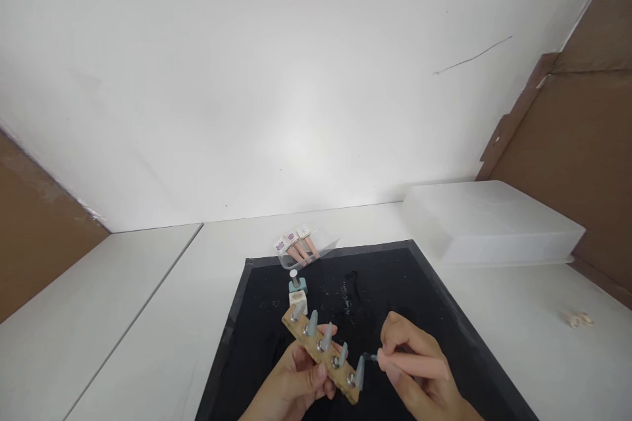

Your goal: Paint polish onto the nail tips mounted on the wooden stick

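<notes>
Gripped in my left hand [301, 378] is a narrow wooden nail-tip stand [318, 353], held at a slant. Along it stand several grey-blue false nails [326, 337] on round metal mounts. My right hand [419, 368] pinches the pink handle of a nail polish brush [417, 366]. The brush's dark tip is at the false nail on the stand's near right end [360, 373], touching or very close to it. Beyond the stand's far end are a small white block [298, 301] and a teal bottle [297, 285] with a grey-and-white top.
A black mat [385, 276] lies under my hands on the white table [162, 329]. At its back edge, a clear tray [323, 243] holds several pink tubes with white labels. A translucent bin [498, 223] stands back right. Small beige rings [577, 320] lie at the right.
</notes>
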The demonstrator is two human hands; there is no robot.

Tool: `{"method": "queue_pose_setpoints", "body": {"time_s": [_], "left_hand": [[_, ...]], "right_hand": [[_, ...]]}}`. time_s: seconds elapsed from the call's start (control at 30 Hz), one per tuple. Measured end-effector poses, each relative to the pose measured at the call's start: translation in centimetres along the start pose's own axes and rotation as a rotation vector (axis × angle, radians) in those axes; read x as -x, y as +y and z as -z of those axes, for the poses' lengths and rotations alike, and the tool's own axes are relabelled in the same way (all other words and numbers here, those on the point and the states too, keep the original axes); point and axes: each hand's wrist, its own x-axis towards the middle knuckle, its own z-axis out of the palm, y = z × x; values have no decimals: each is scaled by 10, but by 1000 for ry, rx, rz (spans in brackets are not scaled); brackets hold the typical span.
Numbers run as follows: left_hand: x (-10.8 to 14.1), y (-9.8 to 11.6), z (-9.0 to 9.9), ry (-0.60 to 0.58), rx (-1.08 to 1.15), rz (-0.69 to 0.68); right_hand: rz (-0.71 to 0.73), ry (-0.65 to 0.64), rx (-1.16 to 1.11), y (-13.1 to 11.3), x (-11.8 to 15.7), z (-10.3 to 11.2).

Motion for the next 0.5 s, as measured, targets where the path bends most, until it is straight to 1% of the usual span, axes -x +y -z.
{"method": "queue_pose_setpoints", "body": {"time_s": [0.13, 0.2, 0.23, 0.3, 0.43, 0.5], "left_hand": [[-2, 2, -3, 6, 4, -16], [-3, 2, -4, 1, 6, -21], [-3, 1, -4, -2, 9, -21], [-3, 0, -4, -9, 12, -18], [-2, -1, -1, -4, 0, -10], [-2, -1, 0, -9, 1, -13]], "right_hand": [[144, -20, -56, -1, 0, -1], [178, -50, -57, 0, 0, -2], [181, -70, -46, 0, 0, -2], [142, -101, -10, 1, -1, -1], [60, -58, 36, 1, -2, 2], [79, -48, 22, 0, -2, 2]]}}
